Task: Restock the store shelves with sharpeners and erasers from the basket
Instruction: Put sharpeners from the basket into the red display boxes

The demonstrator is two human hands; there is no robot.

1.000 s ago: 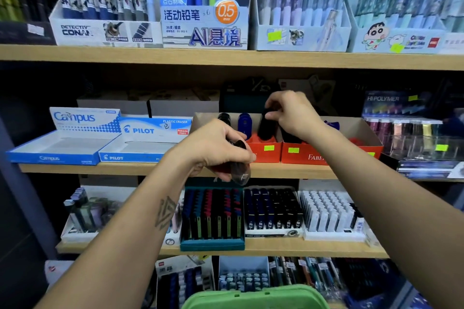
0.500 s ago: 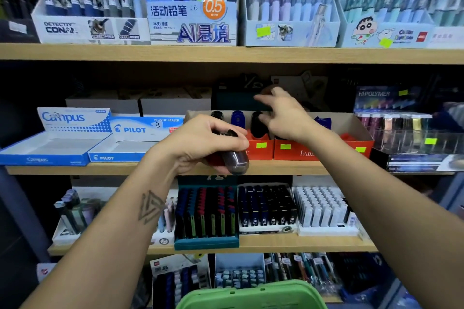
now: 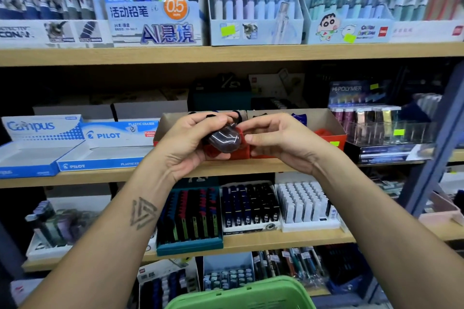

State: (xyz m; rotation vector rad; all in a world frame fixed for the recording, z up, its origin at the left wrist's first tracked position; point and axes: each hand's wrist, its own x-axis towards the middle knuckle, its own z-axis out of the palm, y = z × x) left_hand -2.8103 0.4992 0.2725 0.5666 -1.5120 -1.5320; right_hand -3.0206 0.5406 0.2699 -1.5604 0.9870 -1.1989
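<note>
My left hand [image 3: 190, 143] grips a dark, egg-shaped translucent sharpener [image 3: 224, 138] in front of the middle shelf. My right hand [image 3: 278, 139] is beside it, its curled fingertips touching the sharpener's right end. Behind both hands stand two orange cardboard display boxes [image 3: 326, 130] holding more dark and blue sharpeners, mostly hidden by my hands. The green basket [image 3: 241, 293] shows its rim at the bottom edge.
To the left on the middle shelf lie flat Campus [image 3: 30, 143] and Pilot [image 3: 110, 148] eraser boxes. A clear case of lead tubes [image 3: 381, 128] stands to the right. Pen displays fill the top shelf, lead refill trays [image 3: 248, 208] the lower one. A blue shelf post [image 3: 437, 138] rises at right.
My right hand came back from the orange boxes to meet the left. My left hand lifted the sharpener up and to the right, in front of the boxes.
</note>
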